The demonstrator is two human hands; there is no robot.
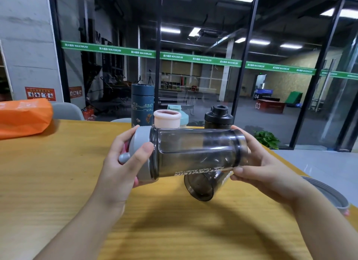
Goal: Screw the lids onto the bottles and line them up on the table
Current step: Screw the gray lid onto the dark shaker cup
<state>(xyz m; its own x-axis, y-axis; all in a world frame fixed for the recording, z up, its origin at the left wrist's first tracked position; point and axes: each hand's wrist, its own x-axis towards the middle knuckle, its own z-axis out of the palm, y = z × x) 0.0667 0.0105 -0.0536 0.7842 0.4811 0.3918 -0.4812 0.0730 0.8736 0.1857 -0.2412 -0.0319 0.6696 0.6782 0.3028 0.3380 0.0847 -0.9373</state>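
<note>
A single wide-angle camera worn on the person's head looks forward and slightly down across the wooden table (pixel 58 182), close over both hands at mid-frame, towards a glass wall (pixel 193 46) whose far side is seemingly a dim gym.

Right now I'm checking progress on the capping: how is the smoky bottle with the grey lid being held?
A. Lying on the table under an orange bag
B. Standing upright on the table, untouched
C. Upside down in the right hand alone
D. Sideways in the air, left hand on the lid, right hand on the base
D: the smoky bottle lies sideways above the table, left hand gripping its grey lid, right hand holding the base end.
</note>
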